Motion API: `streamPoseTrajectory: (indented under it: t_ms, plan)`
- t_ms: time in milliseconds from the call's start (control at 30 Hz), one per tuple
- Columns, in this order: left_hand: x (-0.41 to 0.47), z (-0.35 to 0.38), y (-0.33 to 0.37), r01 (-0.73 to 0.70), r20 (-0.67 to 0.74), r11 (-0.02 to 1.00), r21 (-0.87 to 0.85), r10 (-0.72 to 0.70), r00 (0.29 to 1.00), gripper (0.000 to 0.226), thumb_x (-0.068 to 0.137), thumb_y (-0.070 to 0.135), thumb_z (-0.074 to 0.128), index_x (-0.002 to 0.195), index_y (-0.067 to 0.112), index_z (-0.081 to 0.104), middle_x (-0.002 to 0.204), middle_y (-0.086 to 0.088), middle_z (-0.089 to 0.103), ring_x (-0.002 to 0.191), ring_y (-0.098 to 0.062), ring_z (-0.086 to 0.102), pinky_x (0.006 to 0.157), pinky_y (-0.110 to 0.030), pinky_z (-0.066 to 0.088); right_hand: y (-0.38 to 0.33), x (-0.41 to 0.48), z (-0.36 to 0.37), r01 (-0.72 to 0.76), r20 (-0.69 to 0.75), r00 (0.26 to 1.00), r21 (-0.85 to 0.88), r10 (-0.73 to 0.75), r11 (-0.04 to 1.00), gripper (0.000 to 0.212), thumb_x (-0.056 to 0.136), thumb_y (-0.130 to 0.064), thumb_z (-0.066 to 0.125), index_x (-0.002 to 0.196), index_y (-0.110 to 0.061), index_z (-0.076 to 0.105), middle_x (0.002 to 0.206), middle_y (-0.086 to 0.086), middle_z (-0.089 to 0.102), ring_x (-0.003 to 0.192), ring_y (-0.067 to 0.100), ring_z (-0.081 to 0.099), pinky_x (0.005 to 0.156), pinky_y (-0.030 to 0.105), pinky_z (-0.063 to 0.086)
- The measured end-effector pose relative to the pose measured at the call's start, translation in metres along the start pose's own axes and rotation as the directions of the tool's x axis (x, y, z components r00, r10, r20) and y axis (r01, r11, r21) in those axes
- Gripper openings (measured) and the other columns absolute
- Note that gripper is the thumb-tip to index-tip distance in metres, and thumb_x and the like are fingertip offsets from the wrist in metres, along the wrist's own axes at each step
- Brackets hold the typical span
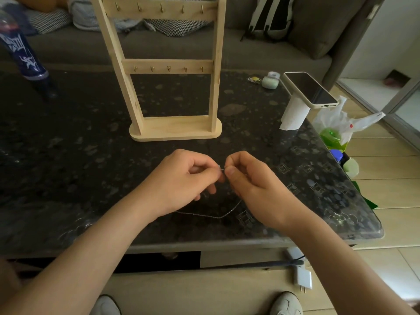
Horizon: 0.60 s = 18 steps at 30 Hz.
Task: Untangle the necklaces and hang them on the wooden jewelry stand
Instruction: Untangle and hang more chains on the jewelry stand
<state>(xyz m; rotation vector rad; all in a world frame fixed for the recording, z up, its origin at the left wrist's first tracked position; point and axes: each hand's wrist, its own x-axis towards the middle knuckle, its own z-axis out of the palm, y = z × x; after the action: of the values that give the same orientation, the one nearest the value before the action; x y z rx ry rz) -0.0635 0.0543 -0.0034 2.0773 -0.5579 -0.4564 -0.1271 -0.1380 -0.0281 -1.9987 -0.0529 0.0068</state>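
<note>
A: Item: silver chain necklace (211, 215); handling?

B: Judged very light, limp and fine-linked; prone to kink or snag, and apt to slip through fingertips; best taken by a pinch at or beside the clasp end (221, 168), not hauled by the slack.

A: Hands?

B: The left hand (184, 180) pinches the chain between thumb and forefinger; the right hand (252, 183) does likewise; the two pinches sit almost touching, over the table (68, 155).

A: Item's position relative to them?

B: Upper end caught between the fingertips; the rest drops beneath the hands and lies in a shallow loop on the tabletop, between the wrists; only one chain can be made out.

A: Destination?

B: The wooden jewelry stand (172, 128), upright just beyond the hands; both rows of hooks (169, 68) bare.
</note>
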Motion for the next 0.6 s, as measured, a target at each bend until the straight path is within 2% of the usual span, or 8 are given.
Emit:
streamPoseTrajectory:
  t_ms: [100,233,300,367,467,600]
  plan:
    - [0.0000,0.0003,-0.0008,-0.017,0.009,1.000,0.000,0.017,1.000,0.019,0.105,0.033,0.063,0.099,0.035,0.081,0.081,0.013,0.078,0.064,-0.002,0.068,0.068,-0.022,0.053,-0.0006,-0.0007,0.0013,-0.014,0.008,1.000,-0.027,0.014,1.000,0.015,0.113,-0.024,0.048,0.104,-0.021,0.059,0.073,-0.010,0.055,0.065,0.012,0.046,0.059,0.032,0.044]
    - [-0.0005,0.0002,-0.0020,-0.013,0.003,1.000,-0.025,0.013,1.000,0.017,0.104,0.034,0.065,0.105,0.037,0.081,0.088,0.018,0.079,0.071,-0.002,0.070,0.072,-0.025,0.055,-0.0013,0.0011,-0.0001,-0.057,0.010,0.998,0.014,0.057,0.998,0.018,0.113,-0.024,0.048,0.103,-0.016,0.061,0.076,-0.004,0.055,0.067,0.015,0.046,0.061,0.033,0.043]
    - [-0.0005,0.0007,-0.0026,-0.003,-0.030,0.999,-0.053,0.002,1.000,0.015,0.102,0.035,0.068,0.105,0.038,0.082,0.091,0.019,0.079,0.075,-0.004,0.072,0.075,-0.027,0.057,-0.0011,0.0024,-0.0017,-0.114,0.027,0.993,0.115,0.111,0.987,0.021,0.112,-0.022,0.051,0.104,-0.008,0.064,0.082,0.005,0.058,0.070,0.015,0.047,0.064,0.028,0.043]
    - [-0.0004,0.0007,-0.0034,0.010,-0.063,0.995,-0.095,-0.016,0.998,0.013,0.100,0.035,0.071,0.103,0.039,0.083,0.091,0.019,0.080,0.072,-0.004,0.070,0.073,-0.028,0.054,-0.0023,0.0037,-0.0036,-0.176,0.048,0.984,0.276,0.169,0.945,0.023,0.111,-0.020,0.055,0.102,-0.003,0.068,0.087,0.011,0.062,0.074,0.019,0.049,0.069,0.031,0.043]
    - [0.0004,-0.0010,-0.0042,0.035,-0.093,0.986,-0.165,-0.051,0.994,0.012,0.099,0.033,0.072,0.099,0.036,0.084,0.091,0.016,0.081,0.070,-0.006,0.065,0.071,-0.028,0.050,-0.0057,0.0038,-0.0068,-0.248,0.087,0.968,0.500,0.237,0.830,0.020,0.108,-0.013,0.056,0.093,-0.007,0.067,0.081,0.005,0.058,0.071,0.018,0.050,0.070,0.031,0.045]
    - [0.0009,-0.0009,-0.0029,0.045,-0.089,0.958,-0.285,-0.073,0.993,0.009,0.097,0.029,0.076,0.096,0.030,0.085,0.091,0.007,0.082,0.070,-0.011,0.061,0.066,-0.027,0.048,-0.0067,0.0039,-0.0075,-0.252,0.085,0.966,0.536,0.245,0.806,0.018,0.107,-0.012,0.056,0.093,-0.006,0.065,0.084,0.008,0.053,0.070,0.015,0.051,0.068,0.030,0.045]
